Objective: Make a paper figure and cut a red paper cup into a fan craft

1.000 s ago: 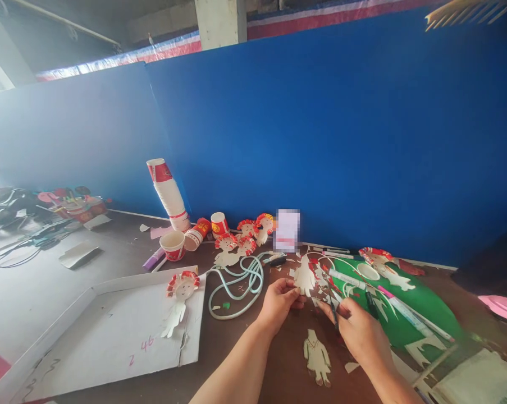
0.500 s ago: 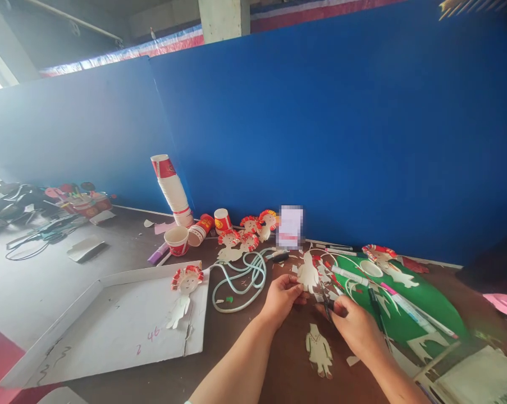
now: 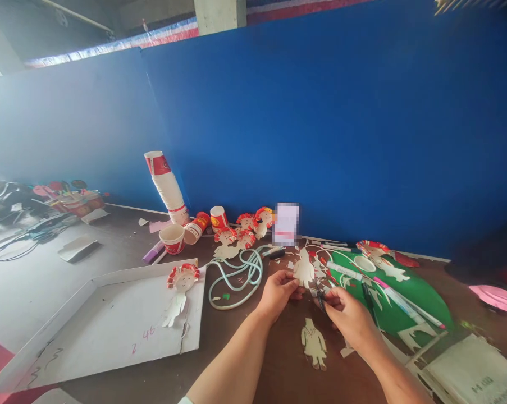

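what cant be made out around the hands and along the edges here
All in the head view:
Scissors: partly covered by the right hand; blade opening too small to tell.
Paper figure cutout: the left hand hides part of its lower left edge.
White card: pixelation hides whatever is on it.
Pink object: cut off by the right edge.
Black items: blurred, cut off by the left edge.

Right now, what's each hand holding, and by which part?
Left hand: white paper figure, pinched at its lower edge, on the side nearest that hand. Right hand: dark scissors, apparently by the handles; fingers hide most of the grip.
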`<state>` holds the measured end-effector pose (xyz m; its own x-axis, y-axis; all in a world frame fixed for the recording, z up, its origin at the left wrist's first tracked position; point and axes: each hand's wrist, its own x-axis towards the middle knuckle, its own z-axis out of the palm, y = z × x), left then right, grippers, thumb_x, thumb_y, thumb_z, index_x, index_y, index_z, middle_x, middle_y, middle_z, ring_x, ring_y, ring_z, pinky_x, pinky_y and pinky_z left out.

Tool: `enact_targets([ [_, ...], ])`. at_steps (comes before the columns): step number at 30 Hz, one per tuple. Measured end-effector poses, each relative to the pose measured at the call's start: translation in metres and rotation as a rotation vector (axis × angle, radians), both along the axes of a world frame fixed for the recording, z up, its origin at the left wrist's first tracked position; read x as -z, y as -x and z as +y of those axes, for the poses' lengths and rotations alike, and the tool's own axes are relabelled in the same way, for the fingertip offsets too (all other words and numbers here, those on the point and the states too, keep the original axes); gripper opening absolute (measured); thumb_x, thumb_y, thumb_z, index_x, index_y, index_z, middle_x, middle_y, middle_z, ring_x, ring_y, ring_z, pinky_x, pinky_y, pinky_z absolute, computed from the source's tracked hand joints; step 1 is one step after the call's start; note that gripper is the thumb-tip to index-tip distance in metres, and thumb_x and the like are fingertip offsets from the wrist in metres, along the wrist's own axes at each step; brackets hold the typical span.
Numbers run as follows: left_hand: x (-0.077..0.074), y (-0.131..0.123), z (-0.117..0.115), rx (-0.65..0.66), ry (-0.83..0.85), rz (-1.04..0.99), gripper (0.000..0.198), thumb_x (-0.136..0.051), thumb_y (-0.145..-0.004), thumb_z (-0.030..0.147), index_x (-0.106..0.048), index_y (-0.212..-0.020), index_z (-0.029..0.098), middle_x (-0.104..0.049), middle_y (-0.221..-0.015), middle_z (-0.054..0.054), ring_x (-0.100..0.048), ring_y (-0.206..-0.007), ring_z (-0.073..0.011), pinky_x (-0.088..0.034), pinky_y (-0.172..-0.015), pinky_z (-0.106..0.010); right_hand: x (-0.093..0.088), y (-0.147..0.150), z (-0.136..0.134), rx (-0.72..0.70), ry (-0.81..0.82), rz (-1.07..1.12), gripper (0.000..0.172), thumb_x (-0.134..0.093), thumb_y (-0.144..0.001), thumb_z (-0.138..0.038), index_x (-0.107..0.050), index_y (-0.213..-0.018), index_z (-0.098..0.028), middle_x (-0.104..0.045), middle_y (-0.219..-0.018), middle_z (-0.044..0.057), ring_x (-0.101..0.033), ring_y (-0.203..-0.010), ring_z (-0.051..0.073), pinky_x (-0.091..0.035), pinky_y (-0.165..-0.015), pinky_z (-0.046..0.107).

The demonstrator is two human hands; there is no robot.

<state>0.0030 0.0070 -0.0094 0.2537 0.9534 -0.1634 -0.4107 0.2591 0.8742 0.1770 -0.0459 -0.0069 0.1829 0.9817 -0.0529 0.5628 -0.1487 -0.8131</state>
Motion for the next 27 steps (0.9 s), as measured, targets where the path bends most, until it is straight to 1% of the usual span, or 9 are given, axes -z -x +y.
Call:
enact_targets([
  [5, 0.0, 0.002, -0.001, 0.004, 0.006, -0.003, 0.041, -0.082, -0.056, 0.038, -0.055, -0.077, 0.015, -0.061, -0.064, -0.001, -0.064, -0.061, -0.0142, -0.051, -0.058, -0.025, -0.001, 0.003, -0.001, 0.017, -0.095, -0.142, 0.022, -0.057, -0.075, -0.044, -0.06, -0.081, -0.023, -0.07, -0.077, 0.002, -0.064, -0.066, 0.017, -0.049, -0.065, 0.028],
  [10, -0.001, 0.003, -0.001, 0.009, -0.011, -0.008, 0.04, -0.082, -0.058, 0.038, -0.055, -0.077, 0.015, -0.062, -0.065, -0.002, -0.064, -0.061, -0.0146, -0.052, -0.059, -0.026, -0.001, 0.005, -0.002, -0.003, -0.093, -0.129, 0.024, -0.054, -0.078, -0.045, -0.062, -0.085, -0.024, -0.072, -0.081, 0.002, -0.067, -0.072, 0.019, -0.05, -0.068, 0.028],
  [13, 0.001, 0.004, 0.0, 0.013, -0.022, -0.007, 0.038, -0.081, -0.06, 0.037, -0.055, -0.077, 0.014, -0.063, -0.066, -0.002, -0.064, -0.062, -0.0148, -0.052, -0.059, -0.026, -0.007, 0.004, -0.003, -0.034, -0.106, -0.134, 0.027, -0.054, -0.079, -0.046, -0.066, -0.089, -0.024, -0.073, -0.088, 0.004, -0.069, -0.078, 0.021, -0.051, -0.072, 0.03],
  [15, 0.004, 0.005, 0.001, 0.012, -0.024, -0.006, 0.039, -0.081, -0.06, 0.037, -0.055, -0.079, 0.015, -0.063, -0.067, -0.003, -0.065, -0.064, -0.0152, -0.052, -0.06, -0.026, -0.016, 0.002, -0.004, -0.034, -0.131, -0.164, 0.03, -0.053, -0.08, -0.047, -0.068, -0.092, -0.024, -0.074, -0.091, 0.005, -0.069, -0.08, 0.022, -0.05, -0.073, 0.03],
  [18, 0.006, 0.005, 0.001, 0.015, -0.032, -0.021, 0.039, -0.082, -0.06, 0.036, -0.055, -0.079, 0.015, -0.063, -0.068, -0.002, -0.066, -0.066, -0.0153, -0.053, -0.061, -0.025, -0.037, -0.008, -0.008, 0.056, -0.183, -0.209, 0.033, -0.053, -0.08, -0.05, -0.069, -0.093, -0.025, -0.074, -0.089, 0.004, -0.069, -0.076, 0.022, -0.05, -0.072, 0.03],
  [20, 0.005, 0.005, 0.001, 0.013, -0.032, -0.015, 0.039, -0.082, -0.059, 0.036, -0.054, -0.079, 0.015, -0.063, -0.066, -0.001, -0.065, -0.064, -0.0147, -0.052, -0.059, -0.025, -0.054, -0.019, -0.01, 0.159, -0.178, -0.183, 0.037, -0.053, -0.08, -0.053, -0.069, -0.093, -0.023, -0.073, -0.077, 0.005, -0.068, -0.07, 0.022, -0.05, -0.064, 0.03],
  [23, 0.0, 0.006, -0.001, 0.012, -0.03, 0.014, 0.038, -0.081, -0.06, 0.035, -0.054, -0.078, 0.015, -0.063, -0.065, -0.001, -0.064, -0.062, -0.014, -0.052, -0.059, -0.024, -0.075, -0.041, -0.013, 0.249, -0.145, -0.104, 0.038, -0.051, -0.08, -0.053, -0.067, -0.092, -0.021, -0.073, -0.081, 0.006, -0.066, -0.064, 0.019, -0.049, -0.054, 0.027],
  [25, -0.003, 0.006, -0.002, 0.022, -0.034, 0.014, 0.038, -0.081, -0.059, 0.036, -0.054, -0.077, 0.015, -0.064, -0.066, -0.002, -0.065, -0.063, -0.0144, -0.052, -0.061, -0.025, -0.082, -0.058, -0.016, 0.254, -0.086, -0.131, 0.037, -0.052, -0.079, -0.053, -0.067, -0.089, -0.022, -0.073, -0.083, 0.005, -0.066, -0.063, 0.019, -0.047, -0.051, 0.026],
  [27, -0.004, 0.006, -0.003, 0.028, -0.035, 0.007, 0.04, -0.082, -0.058, 0.037, -0.054, -0.077, 0.015, -0.064, -0.067, -0.003, -0.065, -0.064, -0.0146, -0.052, -0.061, -0.025, -0.083, -0.074, -0.02, 0.23, -0.001, -0.185, 0.036, -0.052, -0.077, -0.054, -0.067, -0.084, -0.022, -0.073, -0.079, 0.003, -0.066, -0.061, 0.019, -0.046, -0.049, 0.026],
])
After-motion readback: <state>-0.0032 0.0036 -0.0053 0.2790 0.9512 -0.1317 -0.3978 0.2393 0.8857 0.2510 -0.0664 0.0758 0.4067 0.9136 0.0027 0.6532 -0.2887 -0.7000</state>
